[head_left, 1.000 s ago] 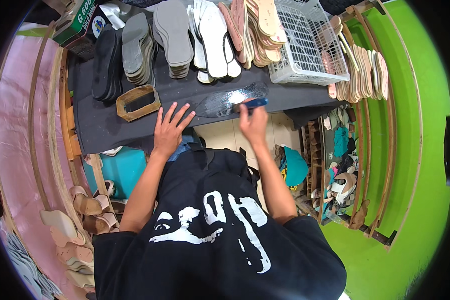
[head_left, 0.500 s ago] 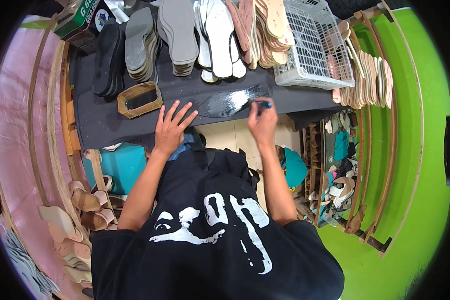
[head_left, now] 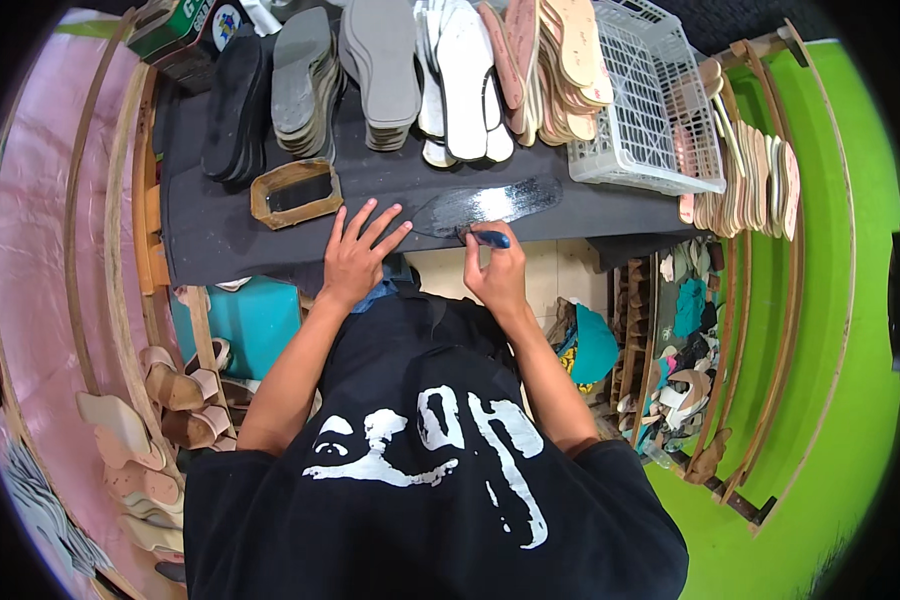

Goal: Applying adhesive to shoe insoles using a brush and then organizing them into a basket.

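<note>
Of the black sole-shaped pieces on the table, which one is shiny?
The single black sole-shaped piece lying just beyond the right hand; the other black pieces, stacked at left on the dark-covered table, look duller.

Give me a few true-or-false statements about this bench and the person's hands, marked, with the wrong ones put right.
1. Both hands grip tools. False: the right hand holds a blue-handled tool; the left hand holds none, its fingers spread.
2. A shiny black sole-shaped piece lies on the dark cloth. True.
3. The crate is bright red. False: the plastic crate is whitish.
4. An octagonal brown container stands left of that piece. True.
5. White soles are stacked between grey ones and pinkish-beige ones. True.
6. The person's top is plain white. False: the shirt is black with a white print.
</note>
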The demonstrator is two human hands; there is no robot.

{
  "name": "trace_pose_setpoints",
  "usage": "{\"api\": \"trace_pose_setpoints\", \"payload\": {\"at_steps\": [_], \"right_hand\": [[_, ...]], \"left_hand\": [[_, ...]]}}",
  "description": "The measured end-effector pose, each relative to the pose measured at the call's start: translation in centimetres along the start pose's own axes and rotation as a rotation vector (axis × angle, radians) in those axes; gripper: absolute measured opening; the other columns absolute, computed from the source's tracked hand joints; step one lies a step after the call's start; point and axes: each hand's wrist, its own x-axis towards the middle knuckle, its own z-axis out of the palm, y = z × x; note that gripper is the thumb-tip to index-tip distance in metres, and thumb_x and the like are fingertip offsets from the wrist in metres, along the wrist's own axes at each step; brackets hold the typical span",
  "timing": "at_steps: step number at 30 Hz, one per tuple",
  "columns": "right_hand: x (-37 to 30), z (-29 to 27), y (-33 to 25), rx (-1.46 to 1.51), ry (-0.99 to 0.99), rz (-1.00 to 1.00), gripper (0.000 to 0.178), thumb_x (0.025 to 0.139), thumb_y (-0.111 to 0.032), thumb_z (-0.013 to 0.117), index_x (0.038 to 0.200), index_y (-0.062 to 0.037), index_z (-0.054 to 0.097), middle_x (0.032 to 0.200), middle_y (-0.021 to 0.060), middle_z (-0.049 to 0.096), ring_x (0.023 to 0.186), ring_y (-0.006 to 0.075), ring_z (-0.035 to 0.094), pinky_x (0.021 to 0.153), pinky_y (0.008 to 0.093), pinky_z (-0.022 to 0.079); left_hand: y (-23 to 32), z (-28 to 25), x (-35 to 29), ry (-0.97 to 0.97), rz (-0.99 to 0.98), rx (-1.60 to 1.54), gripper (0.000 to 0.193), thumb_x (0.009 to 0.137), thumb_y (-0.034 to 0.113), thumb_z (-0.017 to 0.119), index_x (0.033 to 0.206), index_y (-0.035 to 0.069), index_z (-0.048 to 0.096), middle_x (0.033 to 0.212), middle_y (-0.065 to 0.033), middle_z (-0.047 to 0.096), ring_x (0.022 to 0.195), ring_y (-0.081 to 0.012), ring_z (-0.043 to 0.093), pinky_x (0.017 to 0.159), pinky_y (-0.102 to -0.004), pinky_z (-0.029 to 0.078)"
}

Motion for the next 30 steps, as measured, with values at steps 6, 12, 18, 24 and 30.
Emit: {"api": "trace_pose_setpoints", "payload": {"at_steps": [6,12,18,24,30], "right_hand": [[2.0,2.8,-2.5,0.002,-0.217,-0.096,0.022,0.087,0.006,0.076,0.104,0.0027,0.064,0.097,0.0193,0.068,0.09,0.0423,0.068,0.081,0.0484,0.055],[2.0,1.7,-2.2,0.033,-0.171,-0.106,0.021,0.086,0.009,0.075,0.102,0.0023,0.063,0.092,0.0193,0.065,0.086,0.0423,0.066,0.079,0.0492,0.054],[3.1,3.5,-3.7,0.003,-0.234,-0.125,0.018,0.087,0.009,0.073,0.101,0.0025,0.063,0.09,0.0187,0.063,0.083,0.0416,0.064,0.075,0.0482,0.052],[2.5,2.5,-2.7,0.029,-0.156,-0.096,0.017,0.088,0.008,0.074,0.099,0.0019,0.063,0.089,0.0186,0.064,0.081,0.0409,0.066,0.074,0.0472,0.053],[3.6,3.6,-3.1,0.05,-0.246,-0.112,0.018,0.087,0.009,0.074,0.1,0.0023,0.063,0.09,0.0189,0.064,0.081,0.0413,0.066,0.074,0.0482,0.054]], "left_hand": [[0.0,-0.3,0.0,0.015,-0.011,-0.042,0.079,0.08,0.002,0.072,0.15,0.036,0.067,0.163,0.0063,0.057,0.152,-0.0279,0.052,0.128,-0.0609,0.037],[-0.1,-0.1,-0.1,0.012,-0.035,-0.003,0.079,0.081,0.001,0.072,0.151,0.037,0.066,0.164,0.0078,0.056,0.152,-0.0271,0.052,0.128,-0.0596,0.038],[-0.1,0.7,-0.3,0.087,-0.017,-0.037,0.075,0.084,0.003,0.07,0.151,0.038,0.067,0.166,0.0094,0.055,0.152,-0.0259,0.052,0.127,-0.0591,0.039],[0.0,0.3,-0.2,0.077,-0.024,-0.037,0.069,0.085,0.004,0.068,0.147,0.036,0.07,0.164,0.009,0.058,0.152,-0.0254,0.053,0.127,-0.0584,0.04],[-0.3,0.8,-0.5,0.098,-0.033,-0.043,0.075,0.084,0.004,0.07,0.151,0.038,0.066,0.166,0.0096,0.056,0.154,-0.0242,0.051,0.129,-0.0582,0.038]]}}
